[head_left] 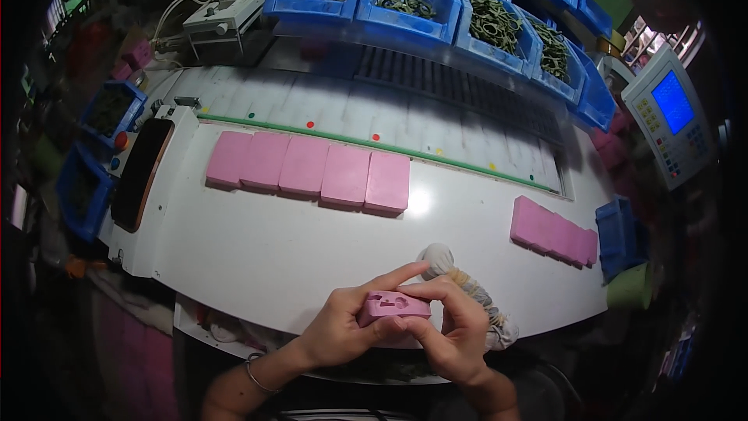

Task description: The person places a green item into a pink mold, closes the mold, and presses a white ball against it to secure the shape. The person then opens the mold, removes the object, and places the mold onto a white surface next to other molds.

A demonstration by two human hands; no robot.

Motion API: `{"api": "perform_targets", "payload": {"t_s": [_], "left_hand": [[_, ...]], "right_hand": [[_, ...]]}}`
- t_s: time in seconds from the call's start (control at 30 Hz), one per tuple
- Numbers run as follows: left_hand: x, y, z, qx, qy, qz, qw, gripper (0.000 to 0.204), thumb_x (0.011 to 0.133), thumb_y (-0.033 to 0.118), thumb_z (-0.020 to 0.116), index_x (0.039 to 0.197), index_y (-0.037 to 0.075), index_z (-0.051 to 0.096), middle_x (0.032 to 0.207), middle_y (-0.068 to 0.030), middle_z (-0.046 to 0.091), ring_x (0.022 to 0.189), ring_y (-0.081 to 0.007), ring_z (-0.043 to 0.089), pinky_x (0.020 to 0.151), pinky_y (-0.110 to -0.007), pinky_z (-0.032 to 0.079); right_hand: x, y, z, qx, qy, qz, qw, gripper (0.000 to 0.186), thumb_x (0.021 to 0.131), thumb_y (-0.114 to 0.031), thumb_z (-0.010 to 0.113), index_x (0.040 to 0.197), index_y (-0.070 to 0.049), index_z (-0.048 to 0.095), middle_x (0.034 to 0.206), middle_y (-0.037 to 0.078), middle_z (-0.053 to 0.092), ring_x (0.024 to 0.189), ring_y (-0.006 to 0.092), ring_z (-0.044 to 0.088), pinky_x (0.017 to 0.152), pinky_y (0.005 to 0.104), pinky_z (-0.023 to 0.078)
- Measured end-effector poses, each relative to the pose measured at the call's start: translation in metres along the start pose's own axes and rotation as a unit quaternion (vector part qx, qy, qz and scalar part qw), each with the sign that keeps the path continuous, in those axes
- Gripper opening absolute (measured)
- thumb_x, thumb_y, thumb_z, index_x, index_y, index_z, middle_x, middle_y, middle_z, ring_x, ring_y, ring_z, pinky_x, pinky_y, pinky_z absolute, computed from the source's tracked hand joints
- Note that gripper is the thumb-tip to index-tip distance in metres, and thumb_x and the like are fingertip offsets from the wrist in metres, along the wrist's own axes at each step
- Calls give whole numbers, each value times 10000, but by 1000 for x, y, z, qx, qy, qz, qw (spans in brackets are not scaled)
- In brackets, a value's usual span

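Note:
Close to the white table's front edge, my two hands hold one pink rubber mould (377, 313) between them. A round hole and a slot show in its narrow side, which faces up. My left hand (344, 324) grips its left end, with the thumb at the front and the index finger stretched out behind. My right hand (454, 327) pinches its right end between thumb and fingers. Just behind the right hand lies a rolled cloth bundle (474, 290), whitish with yellow bands. The mould's underside is hidden by my fingers.
A row of several pink moulds (345, 175) lies along the green strip (366, 144); another row (548, 231) sits at the right. Blue bins (410, 1) of green ring-shaped pieces stand at the back. A control panel (668, 118) is at right, a white machine unit (148, 187) at left.

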State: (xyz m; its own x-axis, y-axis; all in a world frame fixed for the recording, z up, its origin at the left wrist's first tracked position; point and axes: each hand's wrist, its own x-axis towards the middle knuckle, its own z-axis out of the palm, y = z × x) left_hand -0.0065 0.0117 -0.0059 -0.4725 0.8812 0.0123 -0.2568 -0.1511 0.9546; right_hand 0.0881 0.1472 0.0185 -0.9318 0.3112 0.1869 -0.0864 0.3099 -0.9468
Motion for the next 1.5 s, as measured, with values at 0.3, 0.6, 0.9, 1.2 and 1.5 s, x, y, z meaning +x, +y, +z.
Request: {"api": "perform_targets", "payload": {"t_s": [0.3,0.6,0.9,1.2,1.5], "left_hand": [[10,8,-24,128,67,31,989,755,870,597,328,1326,-4,355,1038,-129,594,927,-163,577,854,-287,446],[51,106,-158,25,319,-44,946,317,910,310,482,1004,18,560,913,-96,598,833,-148,591,691,-304,520],[91,107,-288,404,490,1,772,426,680,210,711,1018,-16,586,861,-102,662,738,-152,636,624,-267,501],[121,100,-333,693,426,-32,580,344,619,258,691,863,31,605,860,-190,630,845,-338,601,749,-405,471],[105,100,-191,573,255,114,771,285,795,135,608,1061,35,584,1073,-80,549,1022,-187,515,806,-308,432]], "right_hand": [[17,8,23,5,70,41,997,265,766,-24,624,1016,50,579,947,120,583,821,167,565,773,262,439],[32,30,8,-188,-119,-114,968,374,761,-13,608,1120,18,507,1069,200,525,930,329,545,807,366,445],[45,39,1,-250,-62,-174,951,261,798,-37,589,1055,-1,567,982,183,569,861,336,562,752,388,467],[95,35,-4,-353,-64,-74,930,752,641,-46,702,1298,38,346,1318,265,295,1190,430,342,994,455,295],[113,41,-22,-212,-57,-76,973,818,635,-86,721,1331,0,299,1175,232,372,1122,376,396,931,403,374]]}}
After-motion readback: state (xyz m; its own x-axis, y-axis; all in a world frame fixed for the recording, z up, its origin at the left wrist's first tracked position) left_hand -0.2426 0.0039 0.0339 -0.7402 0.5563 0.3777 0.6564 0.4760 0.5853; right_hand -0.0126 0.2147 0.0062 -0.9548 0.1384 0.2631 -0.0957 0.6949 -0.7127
